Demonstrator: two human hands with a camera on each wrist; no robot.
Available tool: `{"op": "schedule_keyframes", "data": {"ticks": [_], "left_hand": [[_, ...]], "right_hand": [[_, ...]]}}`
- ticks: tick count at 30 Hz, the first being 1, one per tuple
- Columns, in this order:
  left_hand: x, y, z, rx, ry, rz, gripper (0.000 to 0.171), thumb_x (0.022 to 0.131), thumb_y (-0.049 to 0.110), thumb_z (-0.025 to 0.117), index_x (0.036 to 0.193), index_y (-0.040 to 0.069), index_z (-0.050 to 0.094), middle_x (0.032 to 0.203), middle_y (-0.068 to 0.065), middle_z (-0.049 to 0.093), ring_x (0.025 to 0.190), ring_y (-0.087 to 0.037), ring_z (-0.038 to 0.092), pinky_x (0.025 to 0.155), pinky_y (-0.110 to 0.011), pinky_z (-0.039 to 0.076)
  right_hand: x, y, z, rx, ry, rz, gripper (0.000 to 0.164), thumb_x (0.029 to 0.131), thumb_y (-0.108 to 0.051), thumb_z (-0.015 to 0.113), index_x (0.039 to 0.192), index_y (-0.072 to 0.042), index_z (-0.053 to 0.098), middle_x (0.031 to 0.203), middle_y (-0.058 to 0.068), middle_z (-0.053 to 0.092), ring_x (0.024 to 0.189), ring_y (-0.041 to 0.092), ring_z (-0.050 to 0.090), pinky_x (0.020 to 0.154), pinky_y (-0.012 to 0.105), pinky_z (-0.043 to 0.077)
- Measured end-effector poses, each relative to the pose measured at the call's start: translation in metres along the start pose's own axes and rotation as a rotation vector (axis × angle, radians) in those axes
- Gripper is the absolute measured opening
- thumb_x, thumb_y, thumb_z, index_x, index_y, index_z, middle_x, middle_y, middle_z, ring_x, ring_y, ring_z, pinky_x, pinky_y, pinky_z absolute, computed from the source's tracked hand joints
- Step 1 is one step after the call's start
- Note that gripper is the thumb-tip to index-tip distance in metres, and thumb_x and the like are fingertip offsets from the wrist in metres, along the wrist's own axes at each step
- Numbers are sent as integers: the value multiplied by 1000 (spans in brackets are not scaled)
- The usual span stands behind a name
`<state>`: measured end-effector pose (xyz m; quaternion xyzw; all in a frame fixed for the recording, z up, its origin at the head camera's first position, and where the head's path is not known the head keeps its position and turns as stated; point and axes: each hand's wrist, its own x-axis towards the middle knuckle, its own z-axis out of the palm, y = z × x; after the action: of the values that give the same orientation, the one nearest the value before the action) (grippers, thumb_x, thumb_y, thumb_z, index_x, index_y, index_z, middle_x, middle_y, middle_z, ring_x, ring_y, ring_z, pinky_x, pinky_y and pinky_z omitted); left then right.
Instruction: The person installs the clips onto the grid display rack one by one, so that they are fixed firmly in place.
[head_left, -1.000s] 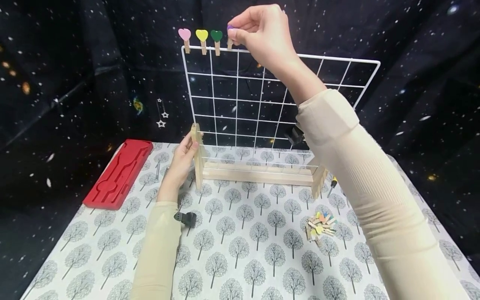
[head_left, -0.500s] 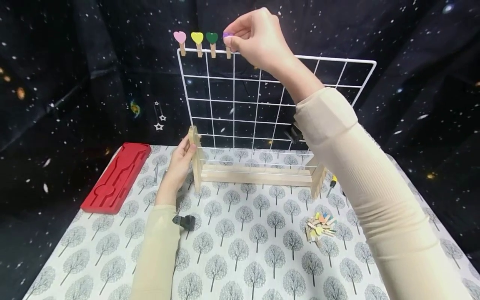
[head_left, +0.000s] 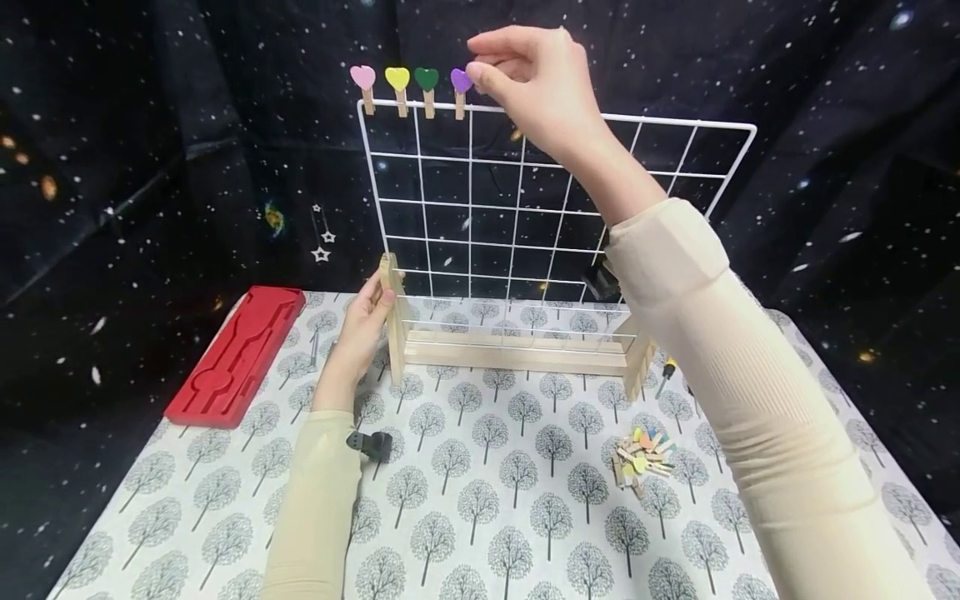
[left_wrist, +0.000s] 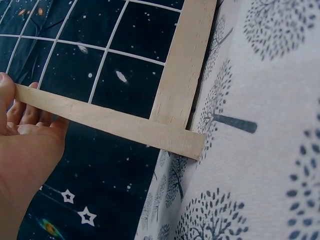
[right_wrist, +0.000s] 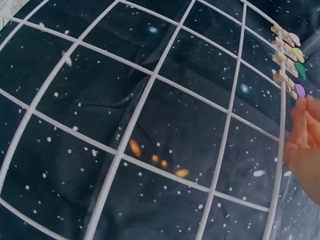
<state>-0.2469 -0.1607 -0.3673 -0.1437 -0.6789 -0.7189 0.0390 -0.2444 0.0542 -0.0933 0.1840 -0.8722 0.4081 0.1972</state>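
Note:
A white wire grid panel (head_left: 517, 162) stands upright in a wooden stand (head_left: 517, 357). My left hand (head_left: 362, 329) grips the stand's left upright, with the thumb in front and fingers behind; the left wrist view shows this upright (left_wrist: 100, 116) too. Along the grid's top bar sit heart clothespins: pink (head_left: 363, 79), yellow (head_left: 397, 80), dark green (head_left: 427, 81) and purple (head_left: 461, 82). Just right of the purple clothespin is my right hand (head_left: 551, 92), thumb and fingers apart and not around it. In the right wrist view its fingertips appear close beside the purple heart (right_wrist: 300, 90).
A pile of small clothespins (head_left: 642, 458) lies on the tree-print tablecloth (head_left: 480, 500) at right. At left is a red molded tray (head_left: 234, 357). A yellow-handled screwdriver (head_left: 667, 371) lies behind the right forearm. A starry dark cloth (head_left: 150, 167) hangs behind.
My right hand has let go of the purple clothespin and shifted slightly right, leaving it clipped on the top bar. The left hand keeps its grip on the upright.

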Motion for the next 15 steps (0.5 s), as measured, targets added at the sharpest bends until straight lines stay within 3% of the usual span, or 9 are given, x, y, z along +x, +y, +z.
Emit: {"op": "schedule_keyframes", "data": {"ticks": [4, 10, 13, 15], "left_hand": [[1, -1, -1, 1, 4, 4, 49, 92, 28, 39, 138, 21, 24, 136, -7, 36, 127, -19, 29, 106, -35, 23], [2, -2, -2, -9, -5, -3, 49, 91, 27, 40, 138, 20, 24, 137, -8, 35, 127, -20, 28, 106, -36, 23], [2, -2, -2, -12, -12, -3, 50, 91, 28, 40, 138, 20, 23, 137, -7, 34, 128, -19, 27, 106, -36, 22], [2, -2, -2, -14, -8, 4, 49, 92, 27, 39, 138, 20, 24, 137, -7, 35, 128, -19, 27, 106, -35, 23]], "right_hand": [[-19, 4, -7, 40, 83, -86, 25, 81, -23, 61, 104, -13, 64, 94, 0, 66, 76, 3, 60, 62, 16, 42], [-69, 31, -17, 97, 211, -347, 15, 78, -6, 63, 89, 4, 65, 84, 10, 65, 64, 5, 56, 60, 15, 44], [-94, 65, -14, 89, 180, -406, 11, 76, 1, 63, 86, 5, 65, 83, 12, 65, 65, 8, 54, 62, 16, 47], [-113, 95, -9, 57, 114, -393, 12, 76, 0, 64, 87, 1, 65, 85, 9, 66, 66, 7, 54, 62, 16, 47]]}}
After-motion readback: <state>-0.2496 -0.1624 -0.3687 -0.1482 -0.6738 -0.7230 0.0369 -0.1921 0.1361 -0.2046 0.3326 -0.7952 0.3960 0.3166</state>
